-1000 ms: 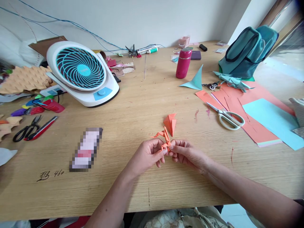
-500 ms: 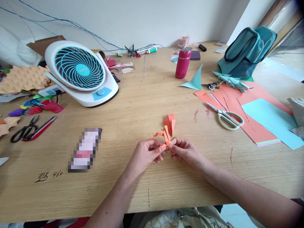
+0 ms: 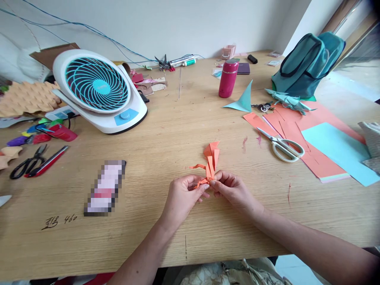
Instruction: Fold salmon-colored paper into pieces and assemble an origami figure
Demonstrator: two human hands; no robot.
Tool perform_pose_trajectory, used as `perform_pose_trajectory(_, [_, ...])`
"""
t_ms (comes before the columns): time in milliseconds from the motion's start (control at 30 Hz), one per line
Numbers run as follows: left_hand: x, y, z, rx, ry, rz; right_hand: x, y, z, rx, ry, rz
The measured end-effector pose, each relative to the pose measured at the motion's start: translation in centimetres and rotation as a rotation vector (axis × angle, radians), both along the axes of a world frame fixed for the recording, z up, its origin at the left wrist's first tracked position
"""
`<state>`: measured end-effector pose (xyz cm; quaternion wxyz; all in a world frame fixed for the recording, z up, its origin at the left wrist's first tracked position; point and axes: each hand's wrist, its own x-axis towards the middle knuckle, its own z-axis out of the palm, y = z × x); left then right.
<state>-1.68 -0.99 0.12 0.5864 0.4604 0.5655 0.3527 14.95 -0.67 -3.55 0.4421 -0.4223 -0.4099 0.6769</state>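
Observation:
Between my hands is an orange folded-paper figure with a thin crooked strip sticking out to the left and an upright flap. My left hand pinches its lower left part between thumb and fingers. From the other side, my right hand grips the lower right part, its thumb tip close to the left thumb. The fingers cover the bottom of the figure. Just behind it on the table lies a second orange folded-paper piece, its lower end partly covered by the held figure.
White-handled scissors lie on orange paper sheets at right, near a blue sheet. Behind stand a pink flask and teal bag. A fan, red cutter and blurred-out phone-like object are at left.
Both hands still hold the orange figure. The left hand has shifted slightly, and the figure's thin strip now sits a little flatter. The view has moved very slightly.

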Motion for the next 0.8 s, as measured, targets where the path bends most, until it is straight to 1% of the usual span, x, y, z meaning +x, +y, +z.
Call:
perform_pose_trajectory(200, [0.11,-0.18,-0.07,0.015,-0.001,0.0,-0.12,-0.1,-0.24,-0.001,0.012,-0.023])
perform_pose_trajectory(500, [0.17,-0.42,-0.41,0.076,0.087,0.007,-0.18,-0.09,-0.33,-0.005,0.019,-0.023])
perform_pose_trajectory(667, [0.22,-0.77,-0.64,0.176,0.181,-0.016,-0.34,-0.22,-0.26,-0.01,0.029,-0.029])
perform_pose_trajectory(800, [0.31,-0.94,-0.83,0.287,0.289,0.003,-0.36,-0.29,0.08,0.001,0.007,-0.03])
